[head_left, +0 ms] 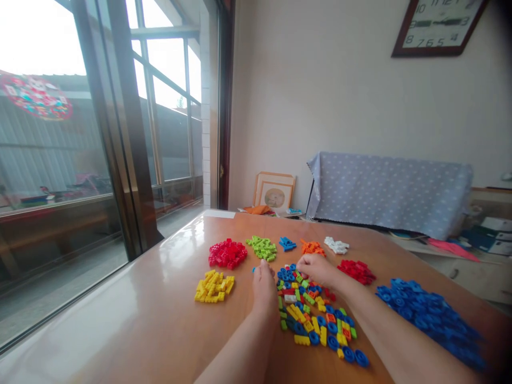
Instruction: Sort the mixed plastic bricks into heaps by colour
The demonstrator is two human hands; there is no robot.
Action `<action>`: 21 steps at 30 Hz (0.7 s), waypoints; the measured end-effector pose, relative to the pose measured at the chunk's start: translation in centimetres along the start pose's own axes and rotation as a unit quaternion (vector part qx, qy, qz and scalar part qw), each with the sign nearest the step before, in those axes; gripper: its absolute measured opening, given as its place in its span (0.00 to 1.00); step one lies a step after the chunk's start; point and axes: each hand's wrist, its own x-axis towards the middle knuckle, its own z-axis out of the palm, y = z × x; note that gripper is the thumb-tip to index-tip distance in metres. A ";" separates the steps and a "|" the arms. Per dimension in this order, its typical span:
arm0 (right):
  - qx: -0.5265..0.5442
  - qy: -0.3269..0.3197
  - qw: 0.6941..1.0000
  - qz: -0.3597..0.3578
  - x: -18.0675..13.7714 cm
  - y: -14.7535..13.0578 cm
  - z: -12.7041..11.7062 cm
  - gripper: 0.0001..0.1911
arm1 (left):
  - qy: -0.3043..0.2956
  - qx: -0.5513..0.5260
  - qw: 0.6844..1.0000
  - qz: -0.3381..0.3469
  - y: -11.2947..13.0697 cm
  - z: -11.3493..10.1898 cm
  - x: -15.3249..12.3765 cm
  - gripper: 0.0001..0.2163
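It looks like a home: wall clock [439, 25], draped dotted cloth [390, 192], framed picture [274, 198], and toy bricks [215, 287] on a glossy worktop [148, 314].

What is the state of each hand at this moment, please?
Left hand: cannot tell open or closed; a small blue piece shows at its edge.
Right hand: curled near the mixed pieces; cannot tell whether it holds anything.
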 end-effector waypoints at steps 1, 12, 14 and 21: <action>-0.009 -0.011 1.000 -0.006 -0.6 0.4 -0.3 0.06 | 0.001 -0.032 0.999 -0.011 0.2 0.1 -0.2 0.26; -0.237 -0.066 0.968 -0.053 -4.8 0.1 -1.2 0.06 | -0.016 -0.179 0.981 -0.067 1.0 0.6 -1.0 0.23; -0.262 -0.062 0.962 -0.048 -5.1 -0.5 -1.1 0.06 | -0.016 -0.184 0.980 -0.067 1.0 0.5 -1.1 0.22; -0.292 -0.044 0.955 -0.017 -5.7 -1.8 -0.5 0.04 | -0.012 -0.169 0.984 -0.051 1.3 0.5 -1.4 0.20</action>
